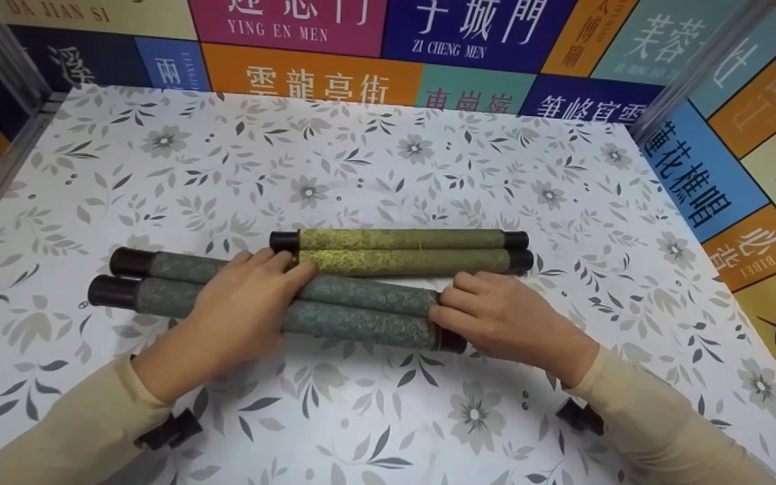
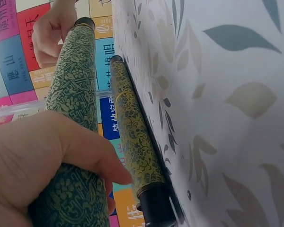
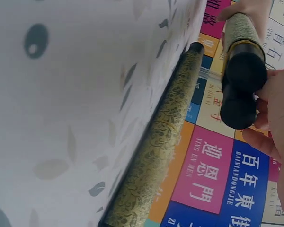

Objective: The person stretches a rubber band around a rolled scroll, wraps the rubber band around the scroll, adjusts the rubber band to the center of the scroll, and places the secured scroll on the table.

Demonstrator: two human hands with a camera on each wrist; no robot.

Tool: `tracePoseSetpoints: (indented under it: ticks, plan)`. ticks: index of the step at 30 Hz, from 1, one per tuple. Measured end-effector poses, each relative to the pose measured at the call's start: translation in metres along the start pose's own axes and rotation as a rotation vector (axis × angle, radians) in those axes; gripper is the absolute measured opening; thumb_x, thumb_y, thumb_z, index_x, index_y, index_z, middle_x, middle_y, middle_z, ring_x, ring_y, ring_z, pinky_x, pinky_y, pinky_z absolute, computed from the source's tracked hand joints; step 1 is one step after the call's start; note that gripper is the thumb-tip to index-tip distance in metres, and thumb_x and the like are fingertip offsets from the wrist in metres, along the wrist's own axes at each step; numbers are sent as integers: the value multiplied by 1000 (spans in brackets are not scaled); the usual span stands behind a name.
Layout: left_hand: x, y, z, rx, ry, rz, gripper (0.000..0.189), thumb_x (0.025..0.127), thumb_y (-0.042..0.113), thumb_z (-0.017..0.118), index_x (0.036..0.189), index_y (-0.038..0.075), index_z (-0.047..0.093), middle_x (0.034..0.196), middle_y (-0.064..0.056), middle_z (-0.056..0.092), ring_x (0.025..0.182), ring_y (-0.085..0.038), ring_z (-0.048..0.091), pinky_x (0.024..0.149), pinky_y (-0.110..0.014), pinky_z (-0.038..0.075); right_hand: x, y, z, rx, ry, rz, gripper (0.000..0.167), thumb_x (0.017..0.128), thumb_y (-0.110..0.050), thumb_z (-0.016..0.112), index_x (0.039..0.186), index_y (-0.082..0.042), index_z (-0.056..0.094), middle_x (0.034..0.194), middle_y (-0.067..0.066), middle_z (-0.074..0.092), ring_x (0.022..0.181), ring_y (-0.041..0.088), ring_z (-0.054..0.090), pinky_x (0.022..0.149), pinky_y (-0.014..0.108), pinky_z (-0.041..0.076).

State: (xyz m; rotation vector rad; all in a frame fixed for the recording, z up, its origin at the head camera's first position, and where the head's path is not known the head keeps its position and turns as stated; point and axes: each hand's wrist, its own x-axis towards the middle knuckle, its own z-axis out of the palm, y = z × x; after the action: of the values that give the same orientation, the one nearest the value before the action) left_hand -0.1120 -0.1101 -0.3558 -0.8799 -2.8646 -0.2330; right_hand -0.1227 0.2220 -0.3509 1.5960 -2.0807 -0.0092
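A green patterned hanging scroll [image 1: 361,325], rolled from both ends into two parallel rolls with dark end knobs, is held slightly above the table. My left hand [image 1: 243,303] grips it left of its middle, thumb and fingers wrapped round the rolls, as the left wrist view shows with the hand [image 2: 52,156]. At the right end, my right hand [image 1: 506,316] holds the scroll with curled fingers, next to its dark knobs [image 3: 246,75]. Just behind lies a shorter olive-yellow scroll [image 1: 401,259], likewise in two rolls; my left fingertips are close to its left end.
A white tablecloth [image 1: 388,417] with grey flowers and leaves covers the table. Colourful panels [image 1: 334,74] with Chinese lettering stand along the back and right side. Metal posts [image 1: 698,67] rise at the back corners. Black wrist straps show below both sleeves.
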Motion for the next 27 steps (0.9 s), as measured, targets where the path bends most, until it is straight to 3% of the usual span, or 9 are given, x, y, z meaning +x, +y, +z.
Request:
tracePoseSetpoints:
  ticks: [4, 6, 10, 13, 16, 20, 22, 25, 27]
  plan:
    - [0, 3, 1, 16, 35, -15, 52, 65, 18, 82, 112, 14, 62, 93, -9, 65, 84, -30, 59, 75, -44, 50, 0, -4, 1, 65, -60, 26, 17, 80, -3, 57, 94, -13, 60, 77, -4, 56, 69, 15, 46, 57, 27, 42]
    - [1, 5, 1, 26, 51, -26, 49, 66, 4, 75, 112, 14, 63, 90, -10, 65, 82, -30, 59, 74, -44, 49, 0, -6, 0, 102, -70, 47, 13, 82, -4, 59, 92, -13, 59, 75, -4, 55, 67, 14, 47, 54, 26, 42]
    - [2, 6, 2, 34, 72, -43, 44, 70, -4, 67, 110, 14, 65, 86, -11, 64, 79, -31, 59, 72, -44, 49, 1, -11, -2, 143, -72, 84, 6, 87, -8, 59, 87, -14, 57, 68, -6, 53, 59, 9, 46, 48, 22, 38]
    - [2, 5, 2, 31, 76, -42, 43, 69, -7, 65, 107, 13, 65, 85, -11, 65, 78, -31, 59, 71, -45, 50, 4, -13, -2, 106, -77, 81, 12, 84, -9, 61, 79, -15, 52, 61, -8, 48, 53, 5, 39, 43, 18, 31]
    - [2, 3, 2, 28, 64, -34, 42, 66, -2, 69, 105, 13, 65, 85, -11, 65, 78, -31, 60, 71, -45, 51, 7, -15, -2, 20, -88, 33, 18, 85, -9, 57, 72, -16, 45, 55, -9, 42, 51, 4, 31, 42, 17, 24]
    - [2, 2, 2, 19, 45, -33, 43, 65, 14, 79, 106, 13, 65, 86, -11, 67, 80, -30, 60, 72, -44, 52, 8, -17, -2, -42, -81, -27, 28, 95, -12, 44, 68, -17, 41, 51, -8, 40, 51, 6, 30, 43, 18, 24]
    - [2, 2, 2, 11, 45, -32, 44, 65, 16, 81, 106, 13, 65, 87, -11, 67, 80, -30, 61, 73, -45, 52, 8, -18, -3, 0, -54, -28, 32, 99, -17, 47, 67, -17, 42, 51, -9, 41, 51, 6, 30, 43, 18, 24]
    - [2, 4, 2, -3, 46, -26, 49, 67, 29, 84, 108, 12, 65, 88, -11, 68, 81, -30, 61, 73, -45, 52, 7, -20, -5, 104, -2, -4, 34, 95, -25, 61, 68, -17, 43, 53, -9, 41, 51, 5, 28, 44, 16, 22]
    - [1, 6, 2, -9, 41, -28, 58, 66, 45, 85, 109, 12, 65, 89, -12, 68, 82, -30, 61, 73, -44, 52, 7, -22, -5, 169, 32, 23, 35, 92, -31, 67, 69, -17, 45, 54, -9, 43, 52, 5, 28, 45, 17, 22]
